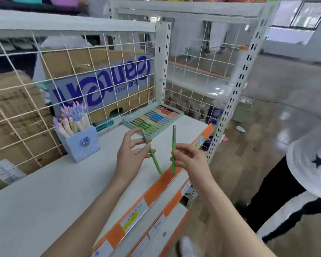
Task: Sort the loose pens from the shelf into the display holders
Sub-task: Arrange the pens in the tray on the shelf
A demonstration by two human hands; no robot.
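Observation:
My left hand (132, 153) pinches a green pen (154, 158) with a silver cap, tilted, above the white shelf (44, 191). My right hand (190, 160) grips a second green pen (173, 145), held almost upright, over the shelf's orange front edge. Behind them at the back of the shelf lies a flat display tray (180, 113) with rows of green, yellow, blue and red pens. A blue holder box (83, 144) at the left holds several pastel pens with fringed tops.
A white wire grid (72, 71) backs the shelf, with cardboard boxes (100, 75) behind it. Price labels (133, 216) line the orange strip. A person in a white star-print top and black trousers (311, 164) stands at the right on the glossy floor.

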